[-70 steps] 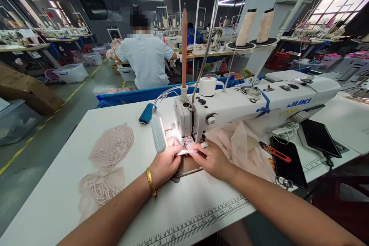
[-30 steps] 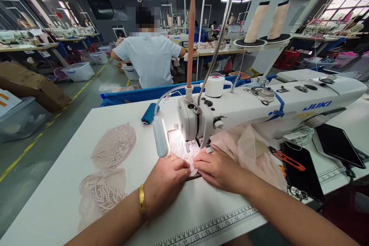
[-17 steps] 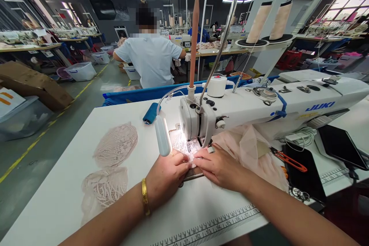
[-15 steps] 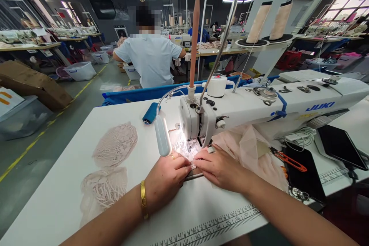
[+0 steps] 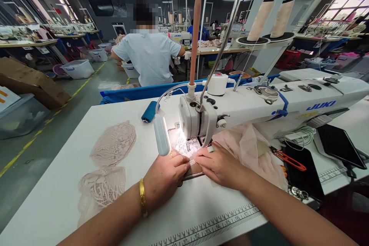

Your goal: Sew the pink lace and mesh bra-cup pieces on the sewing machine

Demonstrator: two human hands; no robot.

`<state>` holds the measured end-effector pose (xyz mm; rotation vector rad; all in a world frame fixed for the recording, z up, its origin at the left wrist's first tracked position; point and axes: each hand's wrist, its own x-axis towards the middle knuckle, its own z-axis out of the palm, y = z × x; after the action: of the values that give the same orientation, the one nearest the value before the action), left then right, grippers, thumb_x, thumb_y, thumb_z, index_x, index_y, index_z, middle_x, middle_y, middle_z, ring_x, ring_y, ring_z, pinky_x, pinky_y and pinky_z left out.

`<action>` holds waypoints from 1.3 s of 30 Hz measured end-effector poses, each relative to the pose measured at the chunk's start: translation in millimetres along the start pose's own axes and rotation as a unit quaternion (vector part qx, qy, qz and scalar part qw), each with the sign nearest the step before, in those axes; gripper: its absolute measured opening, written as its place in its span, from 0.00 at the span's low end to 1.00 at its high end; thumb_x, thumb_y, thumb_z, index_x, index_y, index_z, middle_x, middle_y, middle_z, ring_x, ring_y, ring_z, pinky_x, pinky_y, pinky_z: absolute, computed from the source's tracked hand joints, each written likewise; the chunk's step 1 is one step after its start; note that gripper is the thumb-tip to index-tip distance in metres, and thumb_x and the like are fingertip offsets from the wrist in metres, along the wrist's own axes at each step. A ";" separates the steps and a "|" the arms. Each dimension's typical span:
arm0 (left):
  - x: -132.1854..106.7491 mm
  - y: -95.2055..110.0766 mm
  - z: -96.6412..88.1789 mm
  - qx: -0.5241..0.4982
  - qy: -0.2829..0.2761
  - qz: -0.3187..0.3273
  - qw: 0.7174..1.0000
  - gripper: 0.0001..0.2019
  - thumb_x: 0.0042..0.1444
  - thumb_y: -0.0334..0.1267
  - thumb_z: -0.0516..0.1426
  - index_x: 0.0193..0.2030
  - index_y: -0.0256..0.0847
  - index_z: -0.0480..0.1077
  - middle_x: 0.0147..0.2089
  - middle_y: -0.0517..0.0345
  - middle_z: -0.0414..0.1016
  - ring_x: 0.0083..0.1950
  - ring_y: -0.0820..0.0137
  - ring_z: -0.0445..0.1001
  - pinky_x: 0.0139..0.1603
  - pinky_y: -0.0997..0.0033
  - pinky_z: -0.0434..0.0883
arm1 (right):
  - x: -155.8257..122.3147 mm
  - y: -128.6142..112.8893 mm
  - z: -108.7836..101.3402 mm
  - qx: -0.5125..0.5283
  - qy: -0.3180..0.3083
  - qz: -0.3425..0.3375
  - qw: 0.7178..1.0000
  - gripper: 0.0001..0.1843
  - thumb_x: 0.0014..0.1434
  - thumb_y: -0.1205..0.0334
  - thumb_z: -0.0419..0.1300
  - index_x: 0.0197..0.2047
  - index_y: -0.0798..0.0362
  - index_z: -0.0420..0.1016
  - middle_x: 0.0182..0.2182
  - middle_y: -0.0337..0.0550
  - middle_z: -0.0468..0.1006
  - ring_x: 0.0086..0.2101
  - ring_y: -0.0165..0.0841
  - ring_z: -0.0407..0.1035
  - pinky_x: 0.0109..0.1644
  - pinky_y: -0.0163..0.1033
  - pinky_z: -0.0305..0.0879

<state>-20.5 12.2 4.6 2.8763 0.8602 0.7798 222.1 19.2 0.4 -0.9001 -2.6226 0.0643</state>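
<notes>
Under the lit head of a white sewing machine point(image 5: 198, 117) lies a piece of pale lace point(image 5: 192, 161). My left hand point(image 5: 167, 169) pinches the lace's near edge from the left, fingertips close together, with a ring and a gold bangle on that arm. From the right, my right hand point(image 5: 220, 165) has its fingers bent down on the same lace, just in front of the presser foot. A small gap separates the two hands. The needle tip is hidden by the machine head and glare. Sheer beige fabric point(image 5: 245, 142) is bunched beyond my right hand.
Two lace pieces point(image 5: 115, 142) lie at the table's left, near a teal thread spool point(image 5: 150, 111). A gooseneck lamp point(image 5: 162, 134) hangs beside my left hand. Orange snips point(image 5: 290, 160) and a dark phone-like slab point(image 5: 305, 177) lie right. A person point(image 5: 148, 55) sits ahead, back turned.
The fingertips of my hands are slightly farther apart, showing more of the lace edge between them. The view has shifted a little.
</notes>
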 end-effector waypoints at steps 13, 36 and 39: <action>6.0 -12.6 0.0 0.007 0.008 -0.015 1.000 0.15 0.68 0.26 0.50 0.42 0.40 0.78 0.45 0.51 0.84 0.44 0.63 0.81 0.51 0.57 0.76 | 6.1 0.0 3.0 -0.031 0.052 0.029 0.998 0.10 0.62 0.73 0.56 0.42 0.52 0.76 0.36 0.44 0.78 0.39 0.41 0.62 0.44 0.43 0.60; -0.5 -12.8 -34.7 0.021 -0.059 -0.109 0.992 0.25 0.69 0.44 0.52 0.19 0.42 0.62 0.19 0.60 0.63 0.21 0.70 0.61 0.27 0.66 0.60 | -0.5 12.8 10.5 -0.020 0.101 0.073 0.992 0.14 0.68 0.70 0.54 0.50 0.53 0.78 0.45 0.54 0.79 0.51 0.47 0.70 0.53 0.52 0.70; 0.4 -8.4 -43.8 -0.017 -0.050 -0.086 0.995 0.21 0.70 0.42 0.51 0.23 0.42 0.66 0.24 0.60 0.67 0.24 0.71 0.62 0.28 0.68 0.60 | -0.3 5.0 5.6 0.001 0.110 0.017 0.994 0.14 0.68 0.70 0.54 0.52 0.53 0.77 0.42 0.52 0.79 0.45 0.44 0.70 0.48 0.48 0.70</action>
<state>-45.4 15.0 41.5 2.7389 1.0537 0.6212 223.3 23.4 -5.7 -0.8974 -2.4022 -0.0214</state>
